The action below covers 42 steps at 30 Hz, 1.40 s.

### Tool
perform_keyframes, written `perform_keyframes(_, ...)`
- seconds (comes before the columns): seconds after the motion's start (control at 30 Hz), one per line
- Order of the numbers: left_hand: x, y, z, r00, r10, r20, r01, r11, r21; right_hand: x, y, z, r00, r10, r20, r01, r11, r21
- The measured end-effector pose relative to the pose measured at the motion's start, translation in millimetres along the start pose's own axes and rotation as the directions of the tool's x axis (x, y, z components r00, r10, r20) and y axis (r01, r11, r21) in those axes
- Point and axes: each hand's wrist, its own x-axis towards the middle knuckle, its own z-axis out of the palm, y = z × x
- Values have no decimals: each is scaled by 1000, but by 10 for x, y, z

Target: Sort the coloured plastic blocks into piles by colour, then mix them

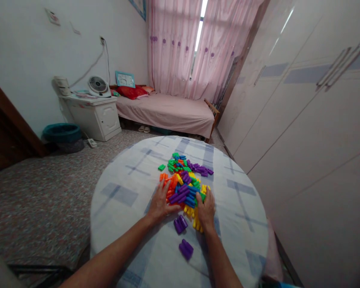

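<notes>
A heap of plastic building pieces (180,193) in orange, purple, blue, green and yellow lies on the round table, between my two hands. My left hand (162,203) is open at the heap's left side, its fingers over orange pieces (172,185) and its thumb stretched out along the near edge. On the other side, my right hand (207,208) rests against the heap with thumb and fingers apart. A green piece (203,197) shows between them, and yellow pieces (195,221) lie beside the palm. Two purple pieces (180,224) sit apart, nearer to me.
A checked cloth covers the round table (117,224). Purple pieces (201,169) and a lone green piece (161,167) lie beyond the heap. Behind stand a bed (168,110), a white cabinet (108,120) with a fan (98,85), and a bin (63,134). Wardrobes (303,140) line the right.
</notes>
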Motion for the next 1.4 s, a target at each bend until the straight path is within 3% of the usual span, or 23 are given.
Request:
perform_keyframes(0.2,198,108,198,997,-11,-79,4,997,-81,115,-172,145,996,30,88,-50,970,238)
perform_keyframes(0.33,378,190,303,983,-85,-160,35,956,-292,267,-258,187,967,101,235,-202,864,462)
perform_keyframes(0.47,632,262,346,978,-135,-159,59,912,-407,495,-409,142,966,67,249,-202,796,570)
perform_keyframes(0.6,904,300,240,988,-23,-151,-47,898,-438,688,-600,-17,952,-51,303,-156,770,619)
perform_keyframes(0.7,981,276,92,989,133,-66,-148,900,-410,715,-678,-173,929,-155,335,-95,777,623)
perform_keyframes(0.8,844,214,-74,968,237,87,-201,931,-305,575,-625,-347,907,-235,348,33,866,499)
perform_keyframes(0.9,509,162,-240,940,258,224,-224,960,-169,246,-434,-535,883,-298,361,186,931,314)
perform_keyframes(1.07,-134,150,-418,879,287,381,-309,951,-4,-454,-46,-757,769,-378,515,390,916,89)
perform_keyframes(1.2,-421,145,-352,834,310,457,-360,933,25,-746,52,-710,682,-410,606,502,865,21)
perform_keyframes(1.3,-462,130,-197,840,306,448,-370,927,60,-739,18,-558,708,-427,562,518,855,-3)
perform_keyframes(1.4,-379,125,-50,869,329,370,-380,922,74,-623,-21,-408,751,-447,485,515,857,-6)
